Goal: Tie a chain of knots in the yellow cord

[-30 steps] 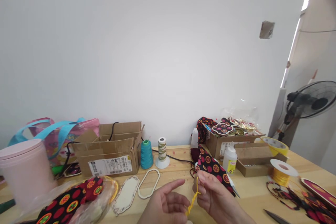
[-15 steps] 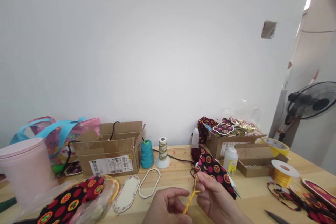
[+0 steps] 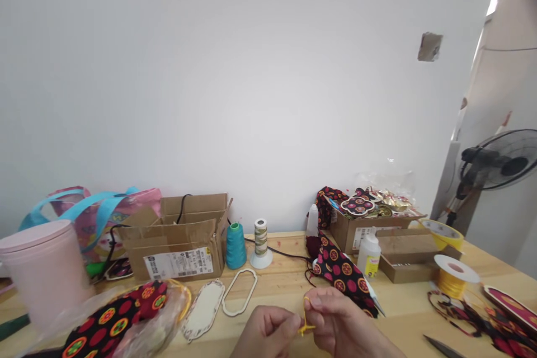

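brimming cardboard box [image 3: 364, 229] of patterned pieces [image 3: 357, 205] beyond both hands [image 3: 308, 324]

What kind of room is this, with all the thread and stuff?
Probably a home craft or sewing workspace: thread spools stand on a wooden table, patterned fabric lies about, and both hands work a yellow cord.
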`<state>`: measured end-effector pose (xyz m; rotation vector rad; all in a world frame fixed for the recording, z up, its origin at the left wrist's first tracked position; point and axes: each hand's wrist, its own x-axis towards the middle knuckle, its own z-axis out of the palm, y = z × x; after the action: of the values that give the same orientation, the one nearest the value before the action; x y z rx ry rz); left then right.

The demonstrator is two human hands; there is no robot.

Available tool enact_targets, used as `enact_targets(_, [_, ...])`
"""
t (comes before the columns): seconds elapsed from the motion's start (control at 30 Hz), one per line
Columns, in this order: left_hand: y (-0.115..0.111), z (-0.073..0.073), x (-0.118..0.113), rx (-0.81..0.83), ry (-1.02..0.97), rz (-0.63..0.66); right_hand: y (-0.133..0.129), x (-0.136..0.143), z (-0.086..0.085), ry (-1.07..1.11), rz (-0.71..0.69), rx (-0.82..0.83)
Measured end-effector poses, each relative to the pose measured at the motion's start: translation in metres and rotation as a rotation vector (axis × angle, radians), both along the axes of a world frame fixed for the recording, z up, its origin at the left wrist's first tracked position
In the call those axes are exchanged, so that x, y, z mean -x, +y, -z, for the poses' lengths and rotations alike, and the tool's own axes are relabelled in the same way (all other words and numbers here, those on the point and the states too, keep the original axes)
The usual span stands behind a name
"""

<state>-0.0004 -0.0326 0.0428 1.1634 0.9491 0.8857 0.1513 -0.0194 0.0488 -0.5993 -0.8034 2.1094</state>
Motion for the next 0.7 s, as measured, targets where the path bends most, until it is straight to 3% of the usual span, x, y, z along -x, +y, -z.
enact_targets(0.1, [-0.001, 0.001, 0.000, 0.000, 0.025, -0.006, 0.001, 0.000, 0.001, 0.029, -0.024, 0.043])
enact_targets(0.23, [0.000, 0.000, 0.001, 0.070, -0.097, -0.040, 0.003, 0.002, 0.005, 0.109, 0.005, 0.058])
enact_targets(0.4, [0.003, -0.002, 0.002, 0.106, -0.142, -0.001, 0.003, 0.001, -0.002, -0.162, 0.039, -0.230])
enact_targets(0.47, [0.004, -0.001, 0.003, 0.089, -0.113, 0.035, 0.001, -0.001, -0.005, -0.243, -0.005, -0.253])
enact_targets(0.6, [0.003, 0.001, 0.005, 0.002, -0.023, 0.179, -0.003, -0.003, -0.003, -0.255, -0.003, -0.069])
enact_targets(0.7, [0.004, 0.003, 0.007, -0.014, -0.025, 0.194, -0.002, 0.000, 0.007, -0.175, 0.028, 0.047])
